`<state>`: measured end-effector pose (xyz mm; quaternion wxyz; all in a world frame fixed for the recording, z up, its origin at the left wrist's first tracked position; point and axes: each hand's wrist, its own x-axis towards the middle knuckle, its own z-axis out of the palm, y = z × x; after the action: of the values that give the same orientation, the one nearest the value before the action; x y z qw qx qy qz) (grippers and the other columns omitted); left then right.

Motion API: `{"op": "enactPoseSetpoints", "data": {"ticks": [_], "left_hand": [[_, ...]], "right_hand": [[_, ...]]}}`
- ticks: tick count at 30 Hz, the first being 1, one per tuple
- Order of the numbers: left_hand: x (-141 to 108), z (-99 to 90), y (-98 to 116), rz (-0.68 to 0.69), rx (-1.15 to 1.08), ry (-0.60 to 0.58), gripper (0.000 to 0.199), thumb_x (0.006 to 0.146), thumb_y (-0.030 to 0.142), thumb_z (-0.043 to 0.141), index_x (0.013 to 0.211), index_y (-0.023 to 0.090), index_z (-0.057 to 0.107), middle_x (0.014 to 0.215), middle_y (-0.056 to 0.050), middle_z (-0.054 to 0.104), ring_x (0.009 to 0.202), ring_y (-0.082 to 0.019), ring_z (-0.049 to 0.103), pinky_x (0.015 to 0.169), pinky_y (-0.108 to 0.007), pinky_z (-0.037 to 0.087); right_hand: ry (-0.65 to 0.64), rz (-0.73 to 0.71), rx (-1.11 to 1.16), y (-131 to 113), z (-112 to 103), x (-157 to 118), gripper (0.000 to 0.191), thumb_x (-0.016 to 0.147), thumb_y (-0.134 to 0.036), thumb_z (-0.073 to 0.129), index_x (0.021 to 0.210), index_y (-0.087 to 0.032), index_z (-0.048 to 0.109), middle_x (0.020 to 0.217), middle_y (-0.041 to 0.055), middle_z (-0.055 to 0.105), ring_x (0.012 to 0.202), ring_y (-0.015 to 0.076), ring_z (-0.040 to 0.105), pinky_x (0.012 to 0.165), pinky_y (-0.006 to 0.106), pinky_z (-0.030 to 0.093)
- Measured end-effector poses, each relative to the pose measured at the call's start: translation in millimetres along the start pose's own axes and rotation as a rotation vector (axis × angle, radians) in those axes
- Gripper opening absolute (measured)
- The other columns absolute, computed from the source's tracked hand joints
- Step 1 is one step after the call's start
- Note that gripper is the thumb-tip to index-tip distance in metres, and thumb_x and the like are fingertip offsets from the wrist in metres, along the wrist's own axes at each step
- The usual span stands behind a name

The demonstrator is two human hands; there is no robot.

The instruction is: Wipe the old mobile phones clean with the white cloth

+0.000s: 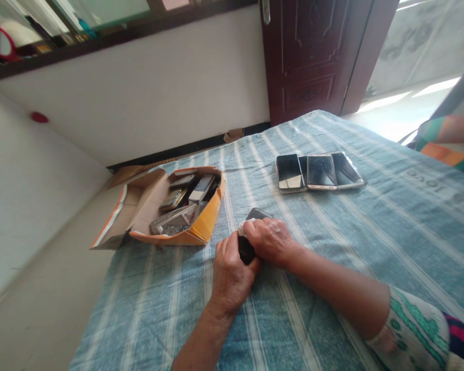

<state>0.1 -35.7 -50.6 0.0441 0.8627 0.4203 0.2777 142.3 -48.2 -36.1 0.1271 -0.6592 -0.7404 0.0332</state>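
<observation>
My left hand (234, 270) is wrapped round a small black phone (246, 250), held just above the striped cloth. My right hand (269, 239) is closed on a white wipe (248, 224), which presses against the top of that phone. Just beyond my fingers lies a dark grey phone (260, 212), partly hidden by my right hand. To the left, an open orange cardboard box (211, 219) holds several old phones. Farther off on the right, several phones lie in an overlapping row, among them a black one (289, 170) and a white-framed one (321, 171).
A blue striped cloth (158, 309) covers the surface under everything. The box's lid flap (116, 219) hangs open at the left edge. Behind stand a white wall and a dark red door (309, 56). Colourful fabric (448, 139) sits at the right.
</observation>
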Motion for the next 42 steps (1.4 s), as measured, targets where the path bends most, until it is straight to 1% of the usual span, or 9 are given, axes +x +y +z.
{"op": "enactPoseSetpoints", "data": {"ticks": [5, 12, 14, 17, 22, 27, 33, 37, 42], "left_hand": [[2, -1.1, 3, -0.022, 0.030, -0.035, 0.028, 0.071, 0.023, 0.066, 0.095, 0.017, 0.054, 0.084, -0.007, 0.062, 0.081, -0.027, 0.059, 0.072, -0.040, 0.052], [1, -3.2, 5, -0.027, 0.043, -0.031, 0.040, 0.066, 0.021, 0.071, 0.103, 0.016, 0.054, 0.090, -0.008, 0.064, 0.085, -0.028, 0.060, 0.076, -0.041, 0.053], [0, -3.0, 5, -0.016, 0.041, -0.016, 0.043, 0.067, 0.021, 0.071, 0.106, 0.016, 0.053, 0.092, -0.007, 0.064, 0.087, -0.028, 0.060, 0.077, -0.040, 0.053], [-1, -2.5, 4, -0.006, 0.040, -0.013, 0.047, 0.067, 0.022, 0.073, 0.109, 0.017, 0.053, 0.094, -0.008, 0.064, 0.089, -0.028, 0.061, 0.078, -0.041, 0.053], [-1, -2.9, 4, -0.014, 0.058, -0.052, 0.051, 0.067, 0.026, 0.076, 0.110, 0.015, 0.052, 0.094, -0.008, 0.064, 0.089, -0.029, 0.059, 0.079, -0.042, 0.052], [1, -5.4, 6, -0.031, 0.057, -0.087, 0.043, 0.068, 0.029, 0.076, 0.103, 0.016, 0.055, 0.093, -0.008, 0.063, 0.089, -0.028, 0.057, 0.080, -0.043, 0.051], [1, -3.3, 5, -0.032, 0.075, -0.114, 0.062, 0.067, 0.037, 0.078, 0.121, 0.015, 0.055, 0.111, -0.012, 0.061, 0.101, -0.030, 0.056, 0.089, -0.045, 0.049], [4, 2.9, 4, -0.005, 0.156, -0.160, 0.076, 0.068, 0.052, 0.076, 0.130, 0.013, 0.052, 0.137, -0.021, 0.047, 0.123, -0.039, 0.046, 0.099, -0.053, 0.042], [12, 7.0, 6, 0.044, 0.212, -0.237, 0.068, 0.076, 0.052, 0.070, 0.129, 0.013, 0.054, 0.145, -0.023, 0.040, 0.134, -0.041, 0.036, 0.102, -0.055, 0.038]], "right_hand": [[-0.021, 0.132, -0.019, 9, -3, 7, 0.026, 0.096, -0.017, 0.033, 0.098, -0.017, 0.059, 0.087, 0.0120, 0.070, 0.082, 0.0253, 0.069, 0.064, 0.030, 0.047], [-0.001, 0.305, 0.017, 31, -4, 14, 0.022, 0.092, -0.017, 0.039, 0.099, -0.017, 0.060, 0.090, 0.0122, 0.071, 0.084, 0.0263, 0.069, 0.067, 0.031, 0.045], [0.049, 0.425, 0.092, 43, -4, 14, 0.022, 0.091, -0.021, 0.041, 0.097, -0.017, 0.061, 0.086, 0.0112, 0.071, 0.080, 0.0249, 0.067, 0.066, 0.030, 0.044], [0.227, 0.613, 0.311, 66, -5, 14, 0.023, 0.089, -0.030, 0.044, 0.088, -0.018, 0.063, 0.075, 0.0078, 0.067, 0.072, 0.0216, 0.062, 0.063, 0.029, 0.040], [0.573, 0.599, 0.955, 94, 1, 14, 0.021, 0.078, -0.035, 0.052, 0.066, -0.019, 0.059, 0.061, -0.0011, 0.055, 0.062, 0.0148, 0.051, 0.055, 0.025, 0.035], [0.642, 0.583, 1.434, 102, 7, 17, 0.014, 0.063, -0.030, 0.060, 0.069, -0.017, 0.061, 0.058, -0.0044, 0.052, 0.053, 0.0102, 0.045, 0.049, 0.022, 0.034], [0.619, 0.588, 1.494, 103, 5, 14, 0.014, 0.058, -0.027, 0.061, 0.067, -0.016, 0.062, 0.058, -0.0045, 0.054, 0.052, 0.0098, 0.047, 0.048, 0.021, 0.035], [0.597, 0.593, 1.452, 98, 4, 10, 0.018, 0.059, -0.027, 0.059, 0.072, -0.015, 0.064, 0.058, -0.0040, 0.055, 0.052, 0.0099, 0.047, 0.047, 0.021, 0.034], [0.588, 0.592, 1.451, 88, 2, 0, 0.018, 0.060, -0.028, 0.059, 0.071, -0.015, 0.065, 0.056, -0.0041, 0.055, 0.051, 0.0096, 0.046, 0.046, 0.021, 0.034]]}}
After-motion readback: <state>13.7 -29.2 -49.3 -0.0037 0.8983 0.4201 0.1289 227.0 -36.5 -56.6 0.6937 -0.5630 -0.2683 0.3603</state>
